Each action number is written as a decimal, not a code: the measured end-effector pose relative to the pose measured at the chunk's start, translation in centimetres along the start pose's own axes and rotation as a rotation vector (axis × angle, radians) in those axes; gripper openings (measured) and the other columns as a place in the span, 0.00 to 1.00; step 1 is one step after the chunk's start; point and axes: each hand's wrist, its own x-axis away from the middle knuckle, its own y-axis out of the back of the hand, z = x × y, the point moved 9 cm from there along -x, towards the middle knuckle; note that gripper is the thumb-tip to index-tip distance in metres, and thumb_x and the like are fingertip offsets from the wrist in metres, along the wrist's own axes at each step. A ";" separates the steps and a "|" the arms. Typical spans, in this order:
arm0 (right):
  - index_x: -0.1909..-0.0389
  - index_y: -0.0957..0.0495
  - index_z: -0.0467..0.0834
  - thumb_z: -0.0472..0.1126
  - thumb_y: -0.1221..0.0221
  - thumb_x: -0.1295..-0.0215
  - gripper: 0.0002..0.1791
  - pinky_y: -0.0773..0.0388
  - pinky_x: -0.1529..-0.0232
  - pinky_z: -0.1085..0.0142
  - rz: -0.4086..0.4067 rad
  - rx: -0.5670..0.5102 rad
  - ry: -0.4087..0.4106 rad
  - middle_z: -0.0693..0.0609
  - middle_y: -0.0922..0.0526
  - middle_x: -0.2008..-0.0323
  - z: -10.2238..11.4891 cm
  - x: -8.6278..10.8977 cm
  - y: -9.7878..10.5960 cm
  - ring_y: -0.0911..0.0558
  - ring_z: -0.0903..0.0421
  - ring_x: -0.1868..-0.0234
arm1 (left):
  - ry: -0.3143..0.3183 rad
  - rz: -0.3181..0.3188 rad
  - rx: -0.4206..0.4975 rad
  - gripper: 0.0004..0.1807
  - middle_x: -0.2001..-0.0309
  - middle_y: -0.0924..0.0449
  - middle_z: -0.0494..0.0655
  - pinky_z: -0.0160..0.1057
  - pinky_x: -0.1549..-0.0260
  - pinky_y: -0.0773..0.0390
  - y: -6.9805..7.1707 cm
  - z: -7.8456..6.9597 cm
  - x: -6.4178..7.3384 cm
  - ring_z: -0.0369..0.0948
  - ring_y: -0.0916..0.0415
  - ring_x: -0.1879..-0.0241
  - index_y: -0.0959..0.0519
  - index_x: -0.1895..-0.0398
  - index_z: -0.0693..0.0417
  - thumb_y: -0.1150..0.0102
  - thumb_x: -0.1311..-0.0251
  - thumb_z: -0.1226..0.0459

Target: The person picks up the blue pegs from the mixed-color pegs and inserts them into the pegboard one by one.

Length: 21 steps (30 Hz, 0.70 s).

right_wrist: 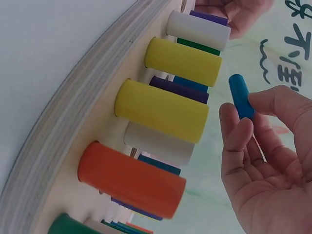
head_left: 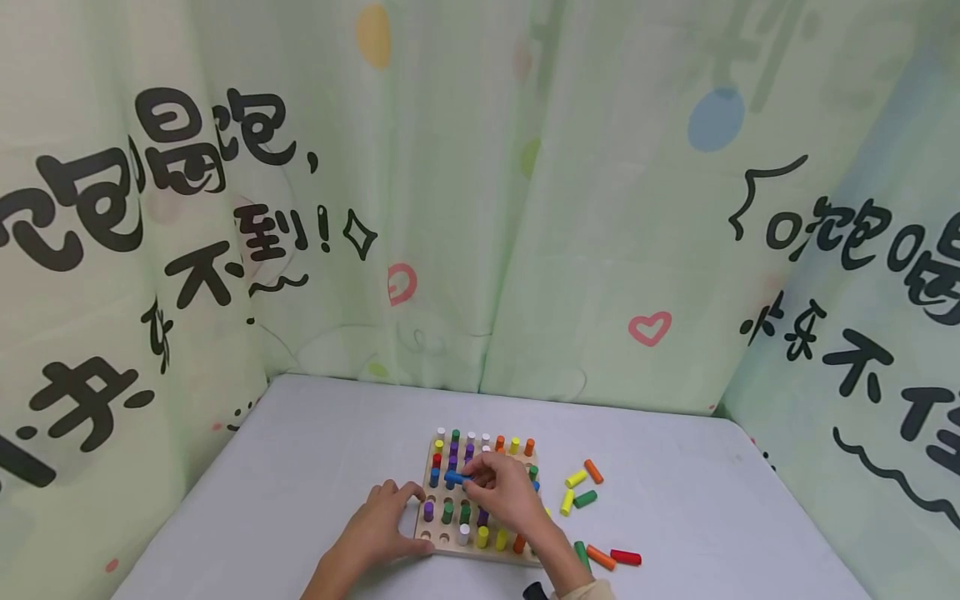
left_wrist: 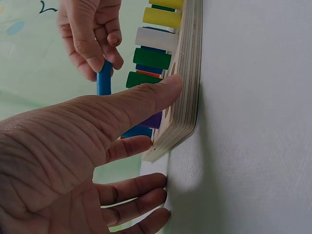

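Note:
A wooden pegboard [head_left: 442, 546] lies on the table, with rows of coloured pegs standing in its holes. Above it, my right hand [head_left: 506, 492] pinches a blue peg [right_wrist: 240, 96] between thumb and fingers; the peg is tilted and clear of the board in the right wrist view. My left hand [head_left: 384, 525] touches the board's left side, thumb at the near corner and index finger farther up the edge. In the left wrist view that thumb [left_wrist: 151, 97] lies across the board's edge, close to green pegs [left_wrist: 152, 58]. Several holes at the board's left are bare.
Loose pegs lie right of the board: yellow [head_left: 576, 478], orange [head_left: 593, 471] and green [head_left: 585, 499] farther back, red [head_left: 626, 557] and orange [head_left: 601, 557] nearer. A black object [head_left: 535, 591] shows at the front edge. Printed curtains [head_left: 450, 208] surround the white table [head_left: 337, 433].

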 end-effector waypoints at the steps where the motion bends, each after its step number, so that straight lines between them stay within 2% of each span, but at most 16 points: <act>1: 0.59 0.18 0.38 0.33 0.34 0.35 0.06 0.21 0.64 0.73 -0.001 0.002 0.008 0.51 0.15 0.63 0.0 -0.1 -0.1 0.19 0.60 0.65 | -0.004 -0.002 -0.001 0.33 0.58 0.29 0.50 0.58 0.57 0.22 0.0 0.0 0.0 0.49 0.33 0.57 0.22 0.48 0.46 0.17 0.57 0.48; 21: 0.62 0.16 0.42 0.36 0.34 0.33 0.02 0.21 0.65 0.72 0.074 0.005 -0.005 0.56 0.17 0.65 0.2 -1.1 -2.5 0.21 0.62 0.67 | 0.033 0.012 0.005 0.35 0.59 0.29 0.50 0.55 0.59 0.22 -0.1 0.3 -0.1 0.49 0.33 0.58 0.23 0.47 0.51 0.17 0.57 0.48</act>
